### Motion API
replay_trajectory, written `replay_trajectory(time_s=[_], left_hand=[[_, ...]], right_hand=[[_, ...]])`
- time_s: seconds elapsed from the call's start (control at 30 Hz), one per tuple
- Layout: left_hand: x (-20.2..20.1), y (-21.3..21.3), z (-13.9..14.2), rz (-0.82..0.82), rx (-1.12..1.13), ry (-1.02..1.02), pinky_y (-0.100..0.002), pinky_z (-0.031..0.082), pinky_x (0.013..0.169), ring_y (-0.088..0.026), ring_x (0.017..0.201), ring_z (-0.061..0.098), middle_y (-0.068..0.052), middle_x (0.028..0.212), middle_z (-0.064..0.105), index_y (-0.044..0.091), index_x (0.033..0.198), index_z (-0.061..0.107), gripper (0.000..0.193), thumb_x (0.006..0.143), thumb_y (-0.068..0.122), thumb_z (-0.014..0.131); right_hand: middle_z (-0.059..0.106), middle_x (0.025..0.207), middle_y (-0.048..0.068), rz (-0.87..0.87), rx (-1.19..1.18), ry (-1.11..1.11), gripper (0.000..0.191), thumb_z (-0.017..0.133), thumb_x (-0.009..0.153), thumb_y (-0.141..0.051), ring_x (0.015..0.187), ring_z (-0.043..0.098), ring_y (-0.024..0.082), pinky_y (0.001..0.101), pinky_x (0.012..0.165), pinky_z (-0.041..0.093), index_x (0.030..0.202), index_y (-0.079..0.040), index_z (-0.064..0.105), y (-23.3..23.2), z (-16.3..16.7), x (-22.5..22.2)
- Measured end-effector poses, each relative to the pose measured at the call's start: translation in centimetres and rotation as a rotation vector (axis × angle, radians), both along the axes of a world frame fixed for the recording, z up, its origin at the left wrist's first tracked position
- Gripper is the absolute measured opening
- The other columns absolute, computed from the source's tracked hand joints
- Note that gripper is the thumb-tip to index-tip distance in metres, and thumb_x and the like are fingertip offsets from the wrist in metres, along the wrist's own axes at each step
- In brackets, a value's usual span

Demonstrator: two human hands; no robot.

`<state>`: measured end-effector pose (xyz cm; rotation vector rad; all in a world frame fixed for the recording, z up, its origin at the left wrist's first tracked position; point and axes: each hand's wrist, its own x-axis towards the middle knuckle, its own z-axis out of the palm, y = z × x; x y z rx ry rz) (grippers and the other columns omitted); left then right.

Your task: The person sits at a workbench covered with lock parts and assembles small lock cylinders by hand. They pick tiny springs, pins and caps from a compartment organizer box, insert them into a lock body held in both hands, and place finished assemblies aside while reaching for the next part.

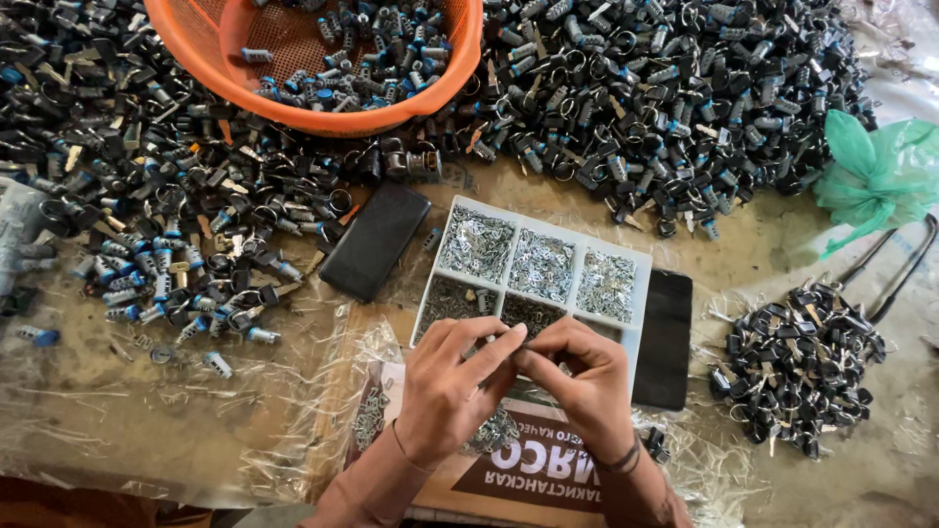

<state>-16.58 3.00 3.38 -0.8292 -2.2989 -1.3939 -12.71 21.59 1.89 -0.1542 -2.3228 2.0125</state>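
Both hands (518, 376) pinch together — over compartment tray (638, 262).

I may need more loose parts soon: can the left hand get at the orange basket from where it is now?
Probably yes, with a stretch. The left hand is pinched against the right hand over the white compartment tray. The orange basket lies up and left; only low black parts and a dark flat case lie between.

Orange plastic basket (196, 39) at top, partly filled with small lock cylinders. Huge heap of black and silver lock parts (665, 98) spreads across the table's top. Black phone (376, 241) lies left of centre, another black slab (664, 337) to the right. Green plastic bag (875, 176) at right edge. Smaller pile of black keys (800, 367) below it.
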Motion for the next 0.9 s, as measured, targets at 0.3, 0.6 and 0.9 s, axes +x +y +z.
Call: replay_trajectory(time_s=[0.3,0.6,0.9], left_hand=[[-0.2,0.0,0.9,0.014,0.011,-0.080,-0.038,0.054,0.083,-0.028,0.097,0.068,-0.009,0.109,0.071,0.008,0.116,0.075,0.045,0.072,0.008,0.085],[-0.2,0.6,0.6,0.031,-0.014,-0.083,-0.038,0.054,0.084,-0.027,0.096,0.067,-0.008,0.108,0.071,0.010,0.117,0.075,0.045,0.073,0.012,0.087],[-0.1,0.2,0.4,0.053,0.014,-0.080,-0.038,0.054,0.086,-0.028,0.098,0.066,-0.008,0.110,0.070,0.009,0.121,0.071,0.047,0.076,0.011,0.086]], right_hand=[[0.063,0.092,0.005,-0.124,0.427,0.298,0.020,0.085,0.076,-0.012,0.084,0.058,0.020,0.0321,0.074,0.045,0.090,-0.006,0.073,0.6,1.5,-1.8],[0.068,0.089,0.005,-0.200,0.655,0.308,0.009,0.079,0.083,-0.009,0.081,0.063,0.022,0.0320,0.069,0.050,0.091,-0.007,0.075,0.3,3.0,-1.2],[0.066,0.092,0.006,0.011,0.380,0.213,0.005,0.074,0.086,-0.002,0.076,0.056,0.017,0.0301,0.066,0.046,0.091,-0.002,0.073,0.1,3.0,-0.8]])
